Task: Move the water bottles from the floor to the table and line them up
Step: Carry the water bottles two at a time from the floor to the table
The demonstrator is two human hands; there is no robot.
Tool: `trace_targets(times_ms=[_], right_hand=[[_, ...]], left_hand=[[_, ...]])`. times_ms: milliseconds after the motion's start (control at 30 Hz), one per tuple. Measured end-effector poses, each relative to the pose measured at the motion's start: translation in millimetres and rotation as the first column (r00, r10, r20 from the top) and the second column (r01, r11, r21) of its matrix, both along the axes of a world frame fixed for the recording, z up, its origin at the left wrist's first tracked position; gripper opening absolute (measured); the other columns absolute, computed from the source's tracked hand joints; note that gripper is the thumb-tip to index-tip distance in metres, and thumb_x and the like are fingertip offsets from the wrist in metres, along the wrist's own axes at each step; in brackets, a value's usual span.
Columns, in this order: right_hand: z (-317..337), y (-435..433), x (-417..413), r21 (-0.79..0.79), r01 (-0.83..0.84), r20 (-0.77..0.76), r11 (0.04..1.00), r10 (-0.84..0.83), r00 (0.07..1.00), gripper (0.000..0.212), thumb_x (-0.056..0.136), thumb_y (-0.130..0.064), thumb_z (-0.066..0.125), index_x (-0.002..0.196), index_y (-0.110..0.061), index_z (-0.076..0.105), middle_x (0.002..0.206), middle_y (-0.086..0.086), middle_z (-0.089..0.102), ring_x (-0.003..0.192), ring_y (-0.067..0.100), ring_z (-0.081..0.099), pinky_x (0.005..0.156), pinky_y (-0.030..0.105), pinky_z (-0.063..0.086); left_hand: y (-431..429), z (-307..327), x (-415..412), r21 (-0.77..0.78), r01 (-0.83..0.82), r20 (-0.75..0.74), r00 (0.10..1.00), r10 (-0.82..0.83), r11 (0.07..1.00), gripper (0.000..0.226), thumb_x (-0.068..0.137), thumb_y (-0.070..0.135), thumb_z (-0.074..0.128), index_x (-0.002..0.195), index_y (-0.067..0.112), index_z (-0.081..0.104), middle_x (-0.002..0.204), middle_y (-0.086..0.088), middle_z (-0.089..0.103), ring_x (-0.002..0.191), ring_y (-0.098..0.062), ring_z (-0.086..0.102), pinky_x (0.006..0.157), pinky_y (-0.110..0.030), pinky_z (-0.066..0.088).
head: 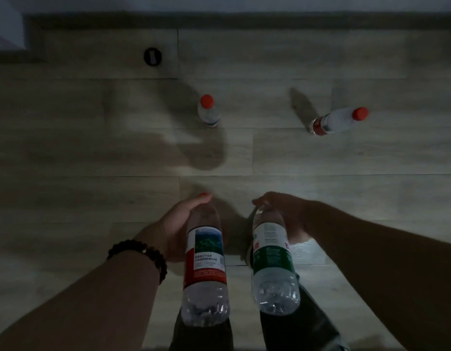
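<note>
1. Since there is only the head view, everything here comes from it: the left hand [173,224] grips the red-label bottle [205,262] round its shoulder, just below the red cap. The right hand [282,211] is curled over the neck of the green-label bottle [271,259].
2. Both held bottles are off the wooden floor [67,148], side by side but not touching. Their long axes run away from the person, with caps far and bases near the camera, above the legs.
3. Two more bottles stand on the floor ahead, well apart from each other, both red-capped. The middle floor bottle [208,111] lies straight ahead of the left hand. The right floor bottle [338,120] lies ahead and to the right of the right hand, so each is nearer the hand on its own side.
4. The table is not in view, so I cannot tell which way the carry has to go. With both hands full, I judge the floor pair must wait for another trip.
5. Labels: one bottle has a red band with a white text panel and a blue-green picture above it. The other has a green band under a white part with red marks. Both carry print, but it is too dim and small to read, and no brand can be made out. The right floor bottle seems to wear a red band as well.
6. A beaded bracelet [140,254] sits on the left wrist.
</note>
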State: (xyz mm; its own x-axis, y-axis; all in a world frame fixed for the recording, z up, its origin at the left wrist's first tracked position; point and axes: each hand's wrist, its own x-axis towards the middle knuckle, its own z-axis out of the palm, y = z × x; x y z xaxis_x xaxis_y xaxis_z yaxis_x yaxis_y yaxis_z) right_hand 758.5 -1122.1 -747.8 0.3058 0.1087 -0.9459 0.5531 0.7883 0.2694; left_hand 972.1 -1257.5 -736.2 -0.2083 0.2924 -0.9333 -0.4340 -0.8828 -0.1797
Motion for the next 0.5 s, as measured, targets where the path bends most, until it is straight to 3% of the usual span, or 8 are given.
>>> trace_targets(times_ms=[100, 267, 400, 500], right_hand=[[30.8, -5.2, 5.9, -0.001, 0.117, -0.083, 0.993, -0.117, 0.99, 0.034, 0.088, -0.024, 0.074, 0.107, -0.007, 0.051, 0.074, 0.013, 0.06, 0.052, 0.026, 0.061, 0.048, 0.035, 0.057], [96.8, -9.0, 10.8, -0.001, 0.246, -0.12, 0.969, -0.245, 0.962, 0.031, 0.086, -0.036, 0.07, 0.091, -0.009, 0.055, 0.071, 0.01, 0.062, 0.056, 0.026, 0.059, 0.058, 0.031, 0.055], [181.3, -16.3, 11.6, -0.086, 0.304, -0.18, 0.949, -0.315, 0.932, 0.031, 0.096, -0.035, 0.054, 0.087, -0.005, 0.054, 0.063, 0.01, 0.062, 0.052, 0.024, 0.06, 0.055, 0.03, 0.053], [269.9, -11.9, 6.0, -0.093, 0.396, -0.237, 0.914, -0.406, 0.882, 0.028, 0.092, -0.033, 0.054, 0.096, -0.005, 0.055, 0.084, 0.015, 0.059, 0.078, 0.029, 0.059, 0.079, 0.037, 0.051]], left_hand=[[1.4, 20.8, -1.3, -0.035, -0.026, 0.043, 0.999, 0.028, 0.999, 0.07, 0.067, 0.054, 0.089, 0.107, 0.0, 0.066, 0.088, -0.022, 0.068, 0.068, -0.035, 0.069, 0.064, -0.044, 0.06], [-9.7, 75.2, -7.7, -0.068, 0.082, 0.048, 0.996, -0.079, 0.994, 0.066, 0.066, 0.058, 0.086, 0.084, -0.004, 0.073, 0.08, -0.023, 0.067, 0.06, -0.034, 0.068, 0.058, -0.041, 0.059], [-18.7, 158.6, -25.5, -0.107, 0.122, 0.03, 0.992, -0.119, 0.987, 0.063, 0.069, 0.058, 0.081, 0.083, -0.002, 0.071, 0.075, -0.021, 0.067, 0.06, -0.033, 0.068, 0.061, -0.041, 0.059], [-20.8, 248.5, -47.9, -0.22, 0.114, -0.024, 0.992, -0.122, 0.969, 0.045, 0.087, 0.053, 0.067, 0.072, 0.011, 0.07, 0.071, -0.017, 0.064, 0.062, -0.029, 0.065, 0.067, -0.037, 0.057]])
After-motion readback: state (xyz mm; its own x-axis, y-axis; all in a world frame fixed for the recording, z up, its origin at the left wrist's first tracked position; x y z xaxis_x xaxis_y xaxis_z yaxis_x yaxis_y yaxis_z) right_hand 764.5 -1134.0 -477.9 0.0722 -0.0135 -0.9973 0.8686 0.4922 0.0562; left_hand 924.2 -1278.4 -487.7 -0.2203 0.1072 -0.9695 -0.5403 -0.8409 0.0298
